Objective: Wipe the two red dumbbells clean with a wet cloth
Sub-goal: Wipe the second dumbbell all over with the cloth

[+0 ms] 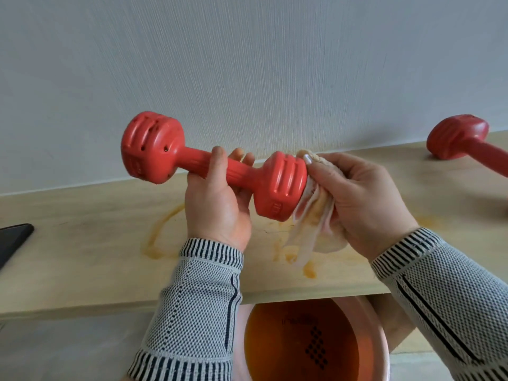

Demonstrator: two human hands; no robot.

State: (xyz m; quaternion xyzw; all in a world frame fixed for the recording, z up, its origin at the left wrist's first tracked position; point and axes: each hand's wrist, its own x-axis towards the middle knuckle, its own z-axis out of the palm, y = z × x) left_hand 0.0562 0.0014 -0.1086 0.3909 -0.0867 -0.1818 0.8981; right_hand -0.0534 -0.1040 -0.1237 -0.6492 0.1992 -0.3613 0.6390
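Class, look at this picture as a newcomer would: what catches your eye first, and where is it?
First, the red plastic dumbbell held mid-frame by the left hand on its handle. The right hand presses a pale wet cloth on its right end. A second red dumbbell lies far right on the stained wooden shelf.

One red dumbbell (214, 167) is held off the table, nearly level, ribbed ends dotted with dark specks — a bunched, pale wet cloth (310, 215) pressed against its right end. The second dumbbell (464, 145) lies on the table, far right.
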